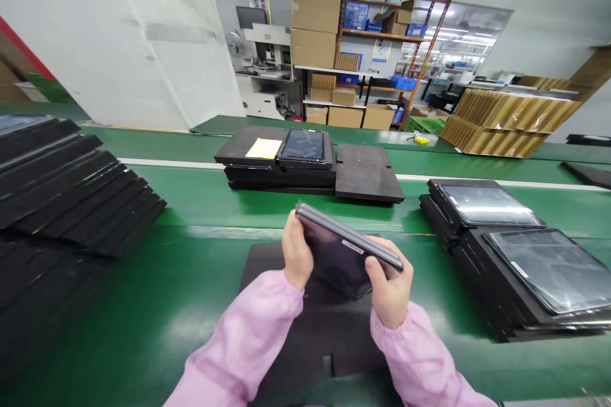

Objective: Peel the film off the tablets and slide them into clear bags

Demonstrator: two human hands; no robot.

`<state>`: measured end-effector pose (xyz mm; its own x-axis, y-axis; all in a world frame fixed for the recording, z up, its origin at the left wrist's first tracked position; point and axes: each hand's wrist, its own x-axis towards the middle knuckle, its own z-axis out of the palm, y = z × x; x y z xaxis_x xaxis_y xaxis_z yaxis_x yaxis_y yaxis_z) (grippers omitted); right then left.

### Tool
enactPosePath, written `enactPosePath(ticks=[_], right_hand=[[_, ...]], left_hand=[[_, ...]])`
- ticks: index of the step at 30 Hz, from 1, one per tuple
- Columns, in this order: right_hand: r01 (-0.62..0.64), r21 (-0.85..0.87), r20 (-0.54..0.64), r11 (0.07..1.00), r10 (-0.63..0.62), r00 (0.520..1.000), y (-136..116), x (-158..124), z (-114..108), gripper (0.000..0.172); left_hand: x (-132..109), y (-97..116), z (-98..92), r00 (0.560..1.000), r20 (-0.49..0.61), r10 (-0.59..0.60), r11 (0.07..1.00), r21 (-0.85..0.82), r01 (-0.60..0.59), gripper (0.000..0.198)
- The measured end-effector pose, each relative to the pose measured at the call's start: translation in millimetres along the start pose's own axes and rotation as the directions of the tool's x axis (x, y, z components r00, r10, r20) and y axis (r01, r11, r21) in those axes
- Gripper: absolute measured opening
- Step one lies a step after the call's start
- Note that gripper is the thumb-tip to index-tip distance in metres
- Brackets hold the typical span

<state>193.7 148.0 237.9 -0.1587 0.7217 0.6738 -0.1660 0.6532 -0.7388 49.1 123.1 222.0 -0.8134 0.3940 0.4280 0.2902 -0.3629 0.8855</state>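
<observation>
Between my two hands I hold a dark tablet [338, 257], tilted up so that its long grey edge faces me. A small white label sits near that edge. My left hand [296, 251] grips its left end, and my right hand [391, 276] grips the right end with the thumb on the dark face. Under the tablet, a black foam pad [305, 343] with a small notch lies on the green work surface [191, 305]. Both wrists are covered by pink sleeves.
Stacked black foam trays [95, 197] fill the left. Ahead, more foam trays [367, 172] carry a tablet [303, 145] and a yellow paper [264, 149]. At right, tray stacks hold film-covered tablets [556, 267]. Cardboard dividers [510, 117] stand at the far right.
</observation>
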Motion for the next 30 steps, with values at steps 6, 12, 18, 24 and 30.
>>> enactPosePath(ticks=[6, 12, 18, 24, 30], right_hand=[[0.084, -0.032, 0.279, 0.996, -0.072, 0.958, -26, 5, -12, 0.049], [-0.148, -0.042, 0.449, 0.988, 0.151, 0.881, -22, 25, -28, 0.044], [-0.168, -0.052, 0.332, 0.984, 0.176, 0.927, -10, 25, -20, 0.035], [-0.176, 0.009, 0.295, 0.984, 0.166, 0.941, -4, 22, -15, 0.033], [-0.143, -0.019, 0.272, 0.990, 0.143, 0.952, 2, 22, -5, 0.032]], left_hand=[[52, 16, 35.0, 0.928, 0.339, 0.156, 0.982, -0.156, -0.108, 0.075], [46, 9, 52.1, 0.719, 0.664, 0.206, 0.971, -0.230, -0.066, 0.080], [42, 2, 60.6, 0.691, 0.709, 0.141, 0.981, -0.195, 0.001, 0.081], [47, -11, 62.0, 0.741, 0.667, 0.078, 0.983, -0.174, 0.053, 0.079], [49, -14, 60.6, 0.772, 0.635, 0.036, 0.985, -0.155, 0.081, 0.078]])
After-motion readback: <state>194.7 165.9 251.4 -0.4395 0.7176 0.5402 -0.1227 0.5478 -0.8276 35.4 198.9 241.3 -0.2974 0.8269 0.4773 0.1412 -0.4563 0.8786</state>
